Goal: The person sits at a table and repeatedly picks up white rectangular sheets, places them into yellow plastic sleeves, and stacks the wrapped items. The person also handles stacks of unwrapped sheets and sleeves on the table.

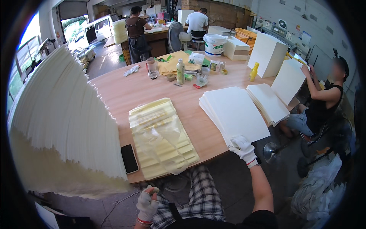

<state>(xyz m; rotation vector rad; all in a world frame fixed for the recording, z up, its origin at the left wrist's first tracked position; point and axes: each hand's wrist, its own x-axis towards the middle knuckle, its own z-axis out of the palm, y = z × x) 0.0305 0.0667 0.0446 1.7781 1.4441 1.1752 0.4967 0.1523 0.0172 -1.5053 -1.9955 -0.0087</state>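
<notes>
At the front edge of the table, my right hand (244,149), in a white glove, grips the near corner of a fanned stack of white sheets (235,110). Its fingertips are partly hidden against the sheets. My left hand (147,204) hangs over my lap, off the table, in a white glove with some fingertips bare. Its fingers are curled in, and I see nothing held in them. Between the hands lies a pile of pale yellow sheets (183,143) with a clear plastic bag (162,133) over it. A dark phone (130,158) rests beside that pile.
A tall stack of cream sheets (65,110) rises at the left. A smaller white stack (268,102) and a white block (267,55) stand right, near a seated co-worker (324,95). Bottle (180,71), yellow bottle (254,72), bucket (214,45) and fan (176,37) are farther back.
</notes>
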